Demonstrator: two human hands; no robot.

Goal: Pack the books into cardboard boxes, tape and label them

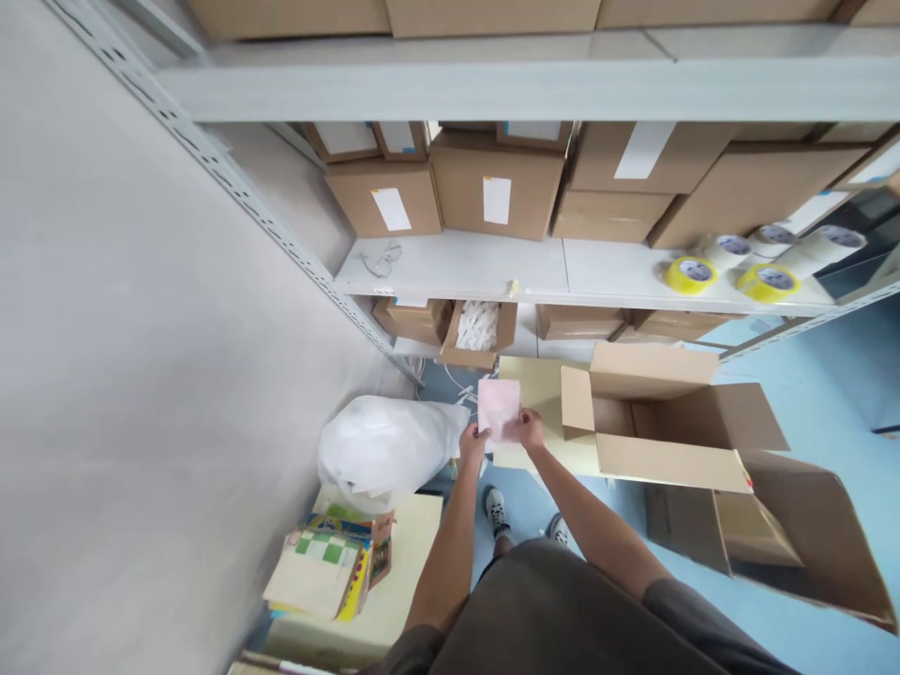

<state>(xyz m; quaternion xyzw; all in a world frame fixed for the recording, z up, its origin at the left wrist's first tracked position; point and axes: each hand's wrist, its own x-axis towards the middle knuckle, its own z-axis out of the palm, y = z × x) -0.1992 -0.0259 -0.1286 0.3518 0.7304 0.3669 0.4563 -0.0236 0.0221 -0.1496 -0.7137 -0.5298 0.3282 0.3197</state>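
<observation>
A flat, pale pink square sheet or packet (500,405) is stretched between my two hands, in front of my body. My left hand (473,442) pinches its lower left corner. At its lower right edge, my right hand (532,430) grips it with fingers closed. Whether it is paper or a thin bag cannot be made out. Just right of my hands stands an open cardboard box (667,459) with its flaps spread, on a pale yellow table (524,367).
To the left, a white plastic bag (386,445) and a pile of books (323,567) lie by the wall. Ahead, a metal shelf (457,262) carries cardboard cartons (496,192), tape rolls (691,274) and glasses (383,260). Another open carton (808,534) is low on the right.
</observation>
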